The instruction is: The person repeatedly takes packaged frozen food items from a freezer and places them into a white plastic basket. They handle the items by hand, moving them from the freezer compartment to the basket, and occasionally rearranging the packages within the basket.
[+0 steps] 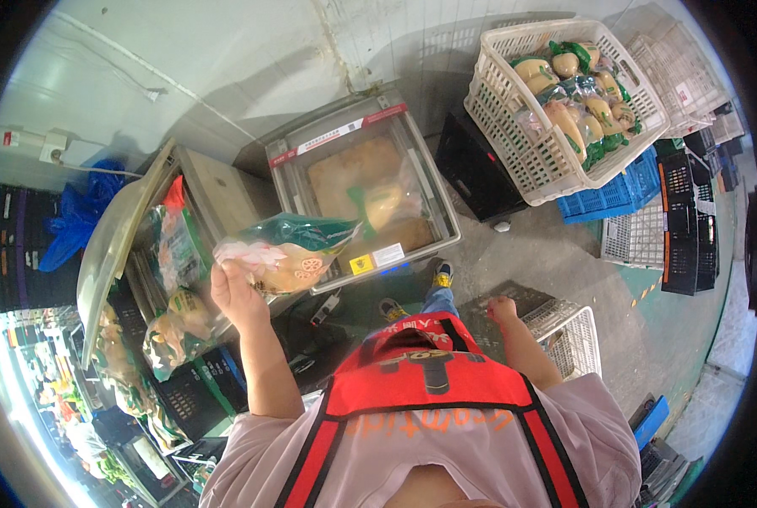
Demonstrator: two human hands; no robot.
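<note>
My left hand point(238, 298) grips the edge of a printed plastic bag of lotus root point(289, 263), dark green along one side with a pink flower print. The bag hangs over the gap between two lidded chests. At its right, a grey chest with a clear lid point(283, 184) shows a green-tied pack of produce under the lid. To the left stands an open bin point(216, 184) with its curved clear cover raised; more bagged produce point(191, 311) lies in and over it. My right hand point(502, 309) hangs low near a small white basket, its fingers curled and apparently holding nothing.
A large white plastic crate point(518, 146) of bagged lotus root stands at the upper right, above a blue crate point(638, 190). Black crates point(689, 222) are stacked beside it. A white basket point(591, 343) sits on the floor by my right arm. A power strip point(325, 308) lies between chest and feet.
</note>
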